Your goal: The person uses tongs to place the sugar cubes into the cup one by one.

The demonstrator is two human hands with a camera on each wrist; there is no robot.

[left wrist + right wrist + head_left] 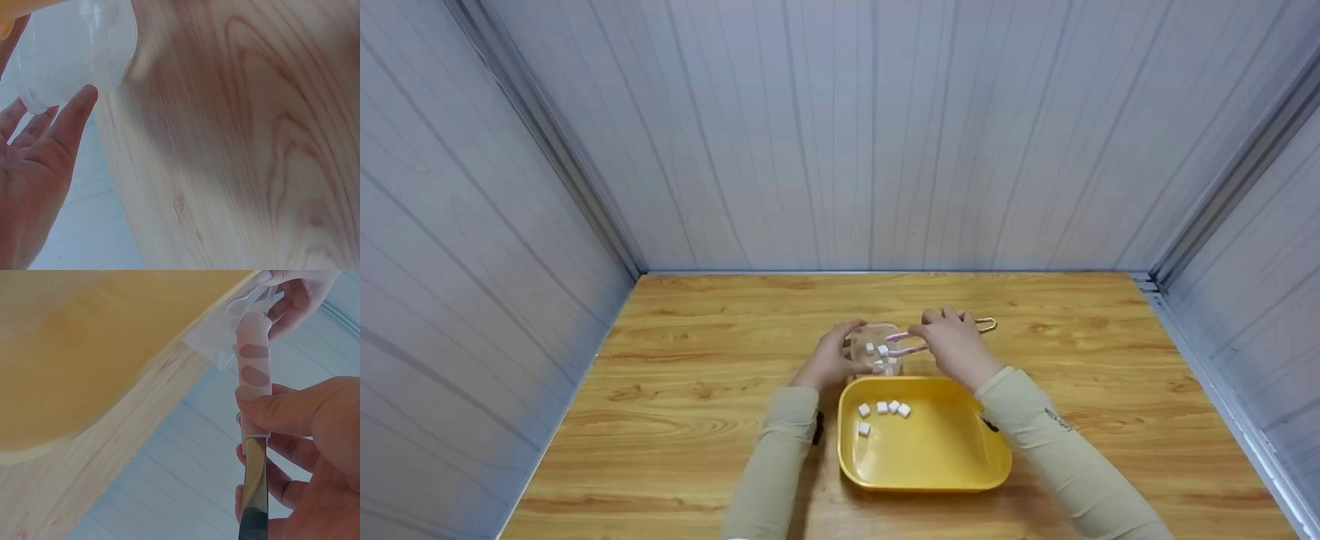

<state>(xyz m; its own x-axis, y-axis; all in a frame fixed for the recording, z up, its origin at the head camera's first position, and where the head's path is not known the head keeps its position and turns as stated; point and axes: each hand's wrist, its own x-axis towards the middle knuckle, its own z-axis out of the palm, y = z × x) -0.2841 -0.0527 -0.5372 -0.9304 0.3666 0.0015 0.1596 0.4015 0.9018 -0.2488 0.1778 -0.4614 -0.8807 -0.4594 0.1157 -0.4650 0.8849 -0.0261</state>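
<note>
Head view, going left to right: pale panelled wall [472, 262] on the far left, then bare wood-grain counter [712, 352], then a khaki sleeve [776, 457] with a dark band [818, 428] near the cuff. The left hand [832, 358] at the end of it has its thumb and fingers curved around a clear plastic container [877, 334], so yeah, it's holding that. Several white cubes [883, 350] are inside the container.

It sits just beyond the far edge of a yellow tray [937, 442], toward the tray's left side; can't tell if the two actually touch. Five more white cubes [882, 408] are in the tray, all over in the left half: four in a loose row near the far wall, one below the leftmost.

Next along are the tongs [909, 350], pink on the tip end and shiny metal at the bend. Their tips are parted over the container's right side, one right by a cube, though I can't tell if it touches. The right hand [956, 345] grips them, and the right wrist view shows the thumb pressed on the pink part. Last up, another khaki sleeve [1057, 442], then more panelling [1260, 285].
</note>
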